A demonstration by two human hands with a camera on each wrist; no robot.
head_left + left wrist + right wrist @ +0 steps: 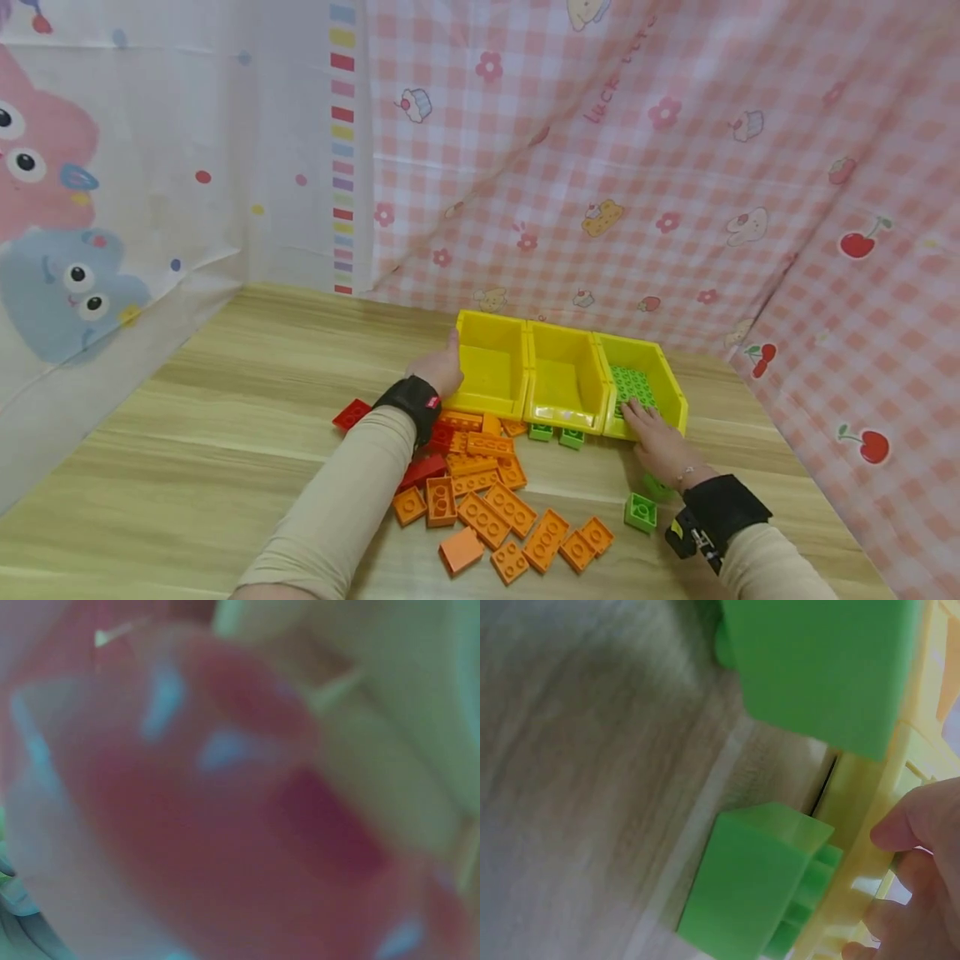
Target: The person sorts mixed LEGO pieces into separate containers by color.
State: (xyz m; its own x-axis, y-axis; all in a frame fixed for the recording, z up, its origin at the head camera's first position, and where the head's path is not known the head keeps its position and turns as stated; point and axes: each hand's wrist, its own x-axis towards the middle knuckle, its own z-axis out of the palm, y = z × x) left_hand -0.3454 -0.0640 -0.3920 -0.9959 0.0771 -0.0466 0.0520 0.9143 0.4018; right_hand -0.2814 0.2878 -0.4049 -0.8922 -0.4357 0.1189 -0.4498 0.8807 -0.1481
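Note:
My left hand (pixel 438 372) is at the left side of the left yellow bin (pixel 491 400), thumb up beside its rim, its other fingers hidden. My right hand (pixel 660 437) grips the front lip of the right yellow bin (pixel 672 387), fingers reaching over it. Inside that bin lie green studded pieces (pixel 630 383). The right wrist view shows the fingers (pixel 911 825) on the yellow lip, with green bricks (pixel 742 881) in front of it. A blurred red brick (pixel 187 840) fills much of the left wrist view.
A middle yellow bin (pixel 562 371) joins the other two in a row. Orange bricks (pixel 483 517) spread in front, with red bricks (pixel 351 414) near my left forearm. A green brick (pixel 641 512) lies left of my right wrist. Patterned cloth (pixel 525 167) hangs behind the wooden table (pixel 225 400).

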